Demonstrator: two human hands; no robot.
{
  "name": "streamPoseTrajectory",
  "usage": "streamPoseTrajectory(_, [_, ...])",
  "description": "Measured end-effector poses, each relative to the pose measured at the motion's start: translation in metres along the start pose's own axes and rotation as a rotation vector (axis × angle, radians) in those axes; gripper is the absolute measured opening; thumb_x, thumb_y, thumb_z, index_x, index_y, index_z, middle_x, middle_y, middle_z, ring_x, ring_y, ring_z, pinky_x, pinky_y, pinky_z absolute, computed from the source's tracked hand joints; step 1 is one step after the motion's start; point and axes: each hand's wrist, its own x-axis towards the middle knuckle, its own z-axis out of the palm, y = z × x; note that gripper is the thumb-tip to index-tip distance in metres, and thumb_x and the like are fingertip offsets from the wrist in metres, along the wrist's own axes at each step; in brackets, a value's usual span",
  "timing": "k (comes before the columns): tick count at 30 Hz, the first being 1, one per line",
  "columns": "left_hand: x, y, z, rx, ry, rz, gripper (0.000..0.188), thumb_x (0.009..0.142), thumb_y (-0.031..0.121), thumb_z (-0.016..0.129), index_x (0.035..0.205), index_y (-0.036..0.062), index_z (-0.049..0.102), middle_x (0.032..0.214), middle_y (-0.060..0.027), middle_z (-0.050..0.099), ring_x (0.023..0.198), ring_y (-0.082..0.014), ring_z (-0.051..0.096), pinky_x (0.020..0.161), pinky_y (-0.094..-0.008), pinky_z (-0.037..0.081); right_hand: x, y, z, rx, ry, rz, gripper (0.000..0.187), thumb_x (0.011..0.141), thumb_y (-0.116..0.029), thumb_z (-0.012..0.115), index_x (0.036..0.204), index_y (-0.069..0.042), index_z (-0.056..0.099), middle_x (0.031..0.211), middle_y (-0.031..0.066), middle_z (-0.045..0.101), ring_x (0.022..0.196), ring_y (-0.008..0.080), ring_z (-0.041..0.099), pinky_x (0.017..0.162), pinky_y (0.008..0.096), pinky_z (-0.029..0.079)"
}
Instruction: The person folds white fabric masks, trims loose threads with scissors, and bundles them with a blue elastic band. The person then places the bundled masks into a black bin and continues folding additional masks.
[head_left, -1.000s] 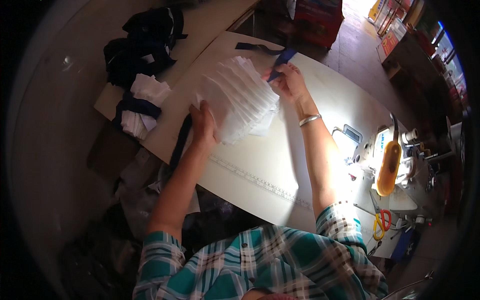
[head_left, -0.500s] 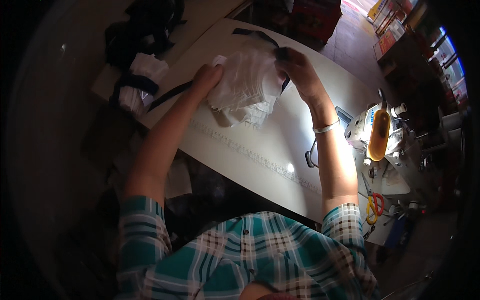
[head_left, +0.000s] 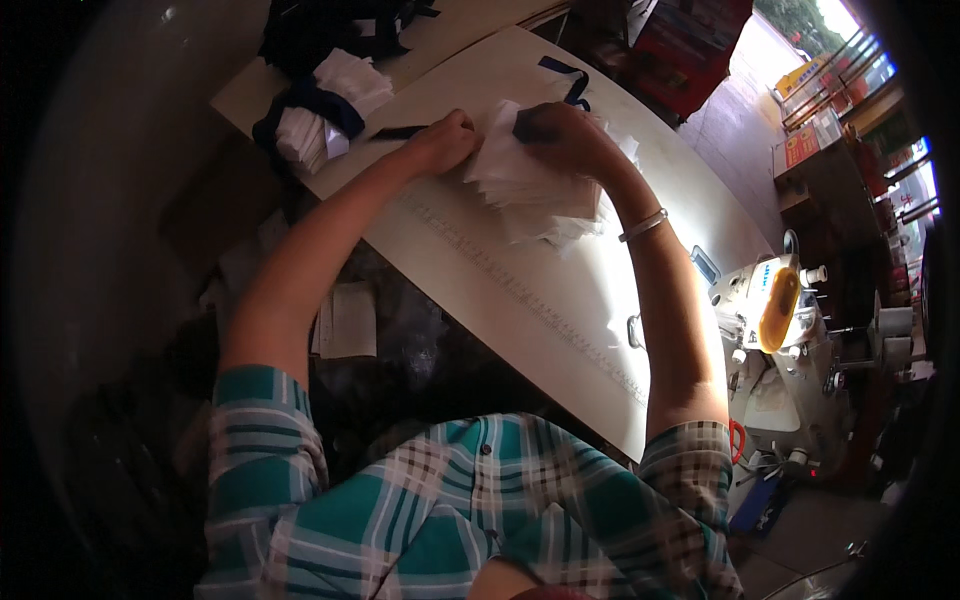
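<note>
A stack of thin white fabric pieces (head_left: 515,185) with frayed edges lies on the white table, fanned out at its lower side. My right hand (head_left: 580,140) is over its top, fingers closed on a dark navy fabric strip (head_left: 535,126). A navy length (head_left: 572,80) shows on the table beyond that hand. My left hand (head_left: 447,143) is closed at the stack's left edge, and what its fingertips pinch is hidden. Another dark strip end (head_left: 397,132) sticks out to the left, beside this hand.
Far left, a second white bundle (head_left: 300,138) has a navy band round it, near a dark cloth heap (head_left: 330,35). A ruler scale (head_left: 520,290) runs along the table's near edge. On the right stands a sewing machine (head_left: 765,300); red-handled scissors (head_left: 737,440) show beside my sleeve.
My right hand has shifted over the stack with the navy strip. My left hand has moved from gripping the stack's side to its upper left edge. The whole view has shifted too.
</note>
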Motion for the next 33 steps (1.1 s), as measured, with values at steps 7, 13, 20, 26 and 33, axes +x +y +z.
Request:
streamPoseTrajectory(7, [-0.043, 0.028, -0.041, 0.061, -0.205, 0.251, 0.022, 0.086, 0.022, 0.060, 0.091, 0.0018, 0.067, 0.075, -0.0169, 0.064, 0.067, -0.0297, 0.060, 0.066, -0.0373, 0.046, -0.020, -0.007, -0.010, 0.138, 0.125, 0.055, 0.039, 0.079, -0.018, 0.070, 0.115, -0.004, 0.064, 0.104, 0.0145, 0.068, 0.095, 0.0274, 0.065, 0.083, 0.0358, 0.051])
streamPoseTrajectory(13, [-0.040, 0.055, -0.042, 0.110, -0.310, 0.349, 0.023, 0.085, 0.025, 0.058, 0.086, 0.0043, 0.068, 0.075, -0.0178, 0.064, 0.064, -0.0313, 0.058, 0.063, -0.0379, 0.045, -0.085, -0.016, -0.049, 0.201, 0.598, 0.447, 0.038, 0.084, -0.004, 0.059, 0.122, -0.005, 0.059, 0.101, 0.0157, 0.067, 0.080, 0.0202, 0.068, 0.070, 0.0333, 0.053])
streamPoseTrajectory(20, [-0.025, -0.010, -0.031, 0.267, -0.177, 0.947, 0.026, 0.087, 0.025, 0.054, 0.076, 0.0016, 0.057, 0.073, -0.0164, 0.061, 0.072, -0.0314, 0.059, 0.066, -0.0412, 0.046, -0.168, -0.061, -0.018, -0.085, 0.427, 0.441, 0.023, 0.084, -0.024, 0.073, 0.081, -0.002, 0.068, 0.066, 0.0101, 0.065, 0.053, 0.0136, 0.058, 0.051, 0.0290, 0.045])
streamPoseTrajectory(26, [-0.048, 0.045, -0.040, 0.111, -0.115, 0.355, 0.030, 0.095, 0.035, 0.054, 0.089, 0.0051, 0.053, 0.074, -0.0127, 0.061, 0.071, -0.0303, 0.060, 0.070, -0.0417, 0.045, -0.163, -0.077, 0.028, 0.580, 0.245, 0.873, 0.027, 0.087, -0.025, 0.072, 0.076, -0.001, 0.068, 0.059, 0.0015, 0.060, 0.046, 0.0072, 0.050, 0.043, 0.0248, 0.039])
streamPoseTrajectory(33, [-0.029, 0.046, -0.005, 0.107, -0.279, 0.195, 0.045, 0.093, 0.048, 0.054, 0.105, 0.0051, 0.059, 0.100, -0.0154, 0.068, 0.093, -0.0320, 0.064, 0.082, -0.0407, 0.047, -0.166, -0.089, -0.017, 1.185, 0.453, 0.502, 0.011, 0.089, -0.006, 0.063, 0.087, 0.004, 0.067, 0.075, 0.0099, 0.066, 0.065, 0.0165, 0.063, 0.066, 0.0294, 0.053])
